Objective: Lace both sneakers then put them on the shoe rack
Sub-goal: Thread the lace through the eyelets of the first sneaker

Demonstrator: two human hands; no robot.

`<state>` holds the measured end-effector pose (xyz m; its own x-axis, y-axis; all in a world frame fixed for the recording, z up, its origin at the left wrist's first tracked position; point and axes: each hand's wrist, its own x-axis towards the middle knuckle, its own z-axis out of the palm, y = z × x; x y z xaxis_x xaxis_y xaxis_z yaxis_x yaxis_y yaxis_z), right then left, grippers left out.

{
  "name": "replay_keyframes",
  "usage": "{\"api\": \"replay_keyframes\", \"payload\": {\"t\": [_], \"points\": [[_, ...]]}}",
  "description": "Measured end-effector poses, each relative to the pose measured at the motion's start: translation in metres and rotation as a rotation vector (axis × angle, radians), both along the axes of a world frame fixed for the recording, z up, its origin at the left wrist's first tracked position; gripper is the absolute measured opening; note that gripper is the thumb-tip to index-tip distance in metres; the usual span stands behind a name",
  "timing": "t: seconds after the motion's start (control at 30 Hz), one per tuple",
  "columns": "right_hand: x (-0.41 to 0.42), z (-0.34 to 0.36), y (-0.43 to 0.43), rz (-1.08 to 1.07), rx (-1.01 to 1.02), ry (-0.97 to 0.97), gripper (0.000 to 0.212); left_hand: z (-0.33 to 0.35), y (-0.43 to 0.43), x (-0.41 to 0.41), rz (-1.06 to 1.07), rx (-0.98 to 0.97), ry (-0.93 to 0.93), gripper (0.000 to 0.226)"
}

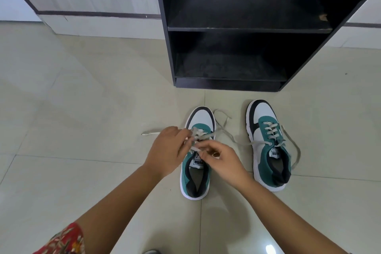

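Observation:
Two teal, white and black sneakers stand on the tiled floor, toes pointing at the rack. Over the eyelets of the left sneaker (196, 175) my left hand (168, 150) pinches its grey lace (223, 121). My right hand (223, 161) pinches the same lace just above the tongue. One lace end trails off to the left, the other loops right on the floor. The right sneaker (268, 146) stands apart, laced through its eyelets, with both lace ends loose at its sides.
A black shoe rack (237, 29) with two bare shelves stands right behind the sneakers. A white wall with a dark stripe (92, 14) runs along the back left. Glossy beige floor tiles (82, 109) stretch to the left.

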<state>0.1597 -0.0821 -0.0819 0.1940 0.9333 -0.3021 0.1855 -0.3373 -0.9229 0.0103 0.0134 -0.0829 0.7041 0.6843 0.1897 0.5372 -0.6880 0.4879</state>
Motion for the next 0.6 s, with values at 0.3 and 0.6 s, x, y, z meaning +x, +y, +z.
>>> {"api": "replay_keyframes", "payload": {"t": [0.3,0.6], "points": [[-0.026,-0.012,-0.024,0.109,0.094,-0.499,0.049,0.023,-0.002,0.009,0.273,-0.304,0.222,0.027],[-0.035,-0.021,-0.021,0.098,0.110,-0.660,0.044,0.038,0.009,0.013,0.118,-0.590,0.384,0.019]]}}
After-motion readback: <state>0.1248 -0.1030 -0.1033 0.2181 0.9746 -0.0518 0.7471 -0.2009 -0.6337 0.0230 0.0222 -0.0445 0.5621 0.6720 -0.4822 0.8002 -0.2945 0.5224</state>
